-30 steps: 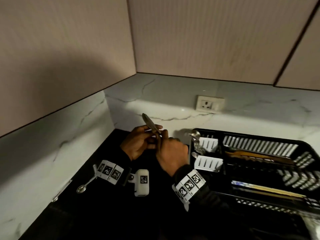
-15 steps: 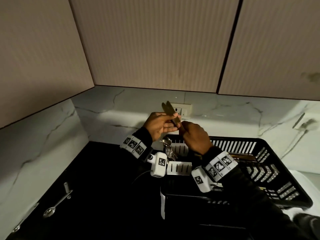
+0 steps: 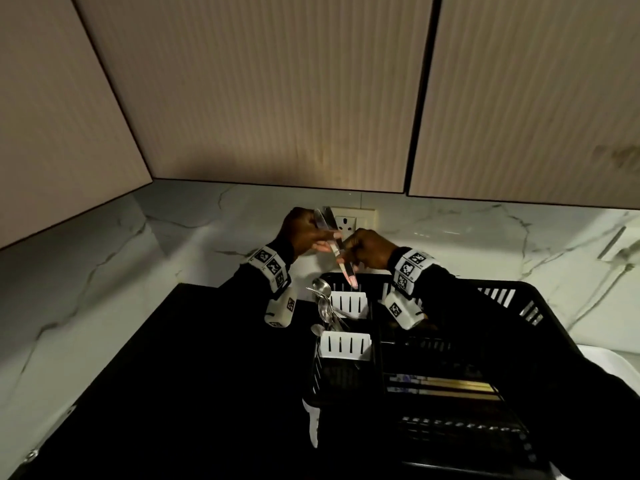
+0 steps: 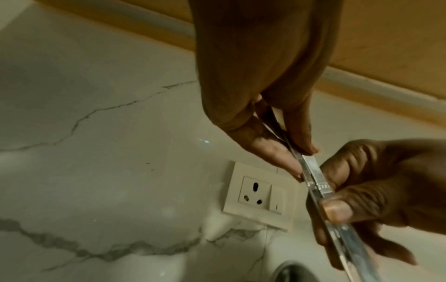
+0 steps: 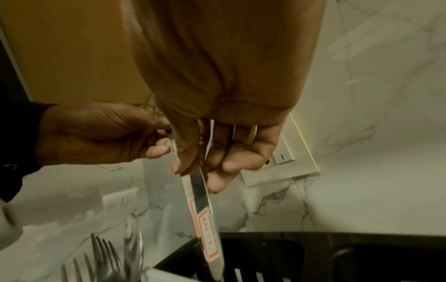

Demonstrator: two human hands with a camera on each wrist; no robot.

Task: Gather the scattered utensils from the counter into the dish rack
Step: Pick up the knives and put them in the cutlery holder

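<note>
Two steel knives (image 3: pixel 334 247) are held together, blades up, above the black dish rack (image 3: pixel 519 296). Their labelled handle ends (image 5: pixel 207 229) hang just over the rack's rear white cutlery holder (image 3: pixel 348 303). My left hand (image 3: pixel 325 242) pinches the upper part of the knives (image 4: pixel 313 175) between thumb and fingers. My right hand (image 3: pixel 349 252) grips them lower down, fingers curled round the handles. Spoons (image 3: pixel 323 299) stand beside the holder, and forks (image 5: pixel 101 255) show at the lower left of the right wrist view.
A second white holder (image 3: pixel 344 346) sits nearer me in the rack, and long wooden utensils (image 3: pixel 450 389) lie further right in it. A wall socket (image 3: pixel 349 221) is just behind the hands. The black counter (image 3: pixel 207 375) stretches left; a white object (image 3: pixel 606 365) lies right of the rack.
Both hands carried the knives right from above the counter to over the rack's cutlery holder, tilting the handles down. The head view swung right, and the spoon on the counter left the picture.
</note>
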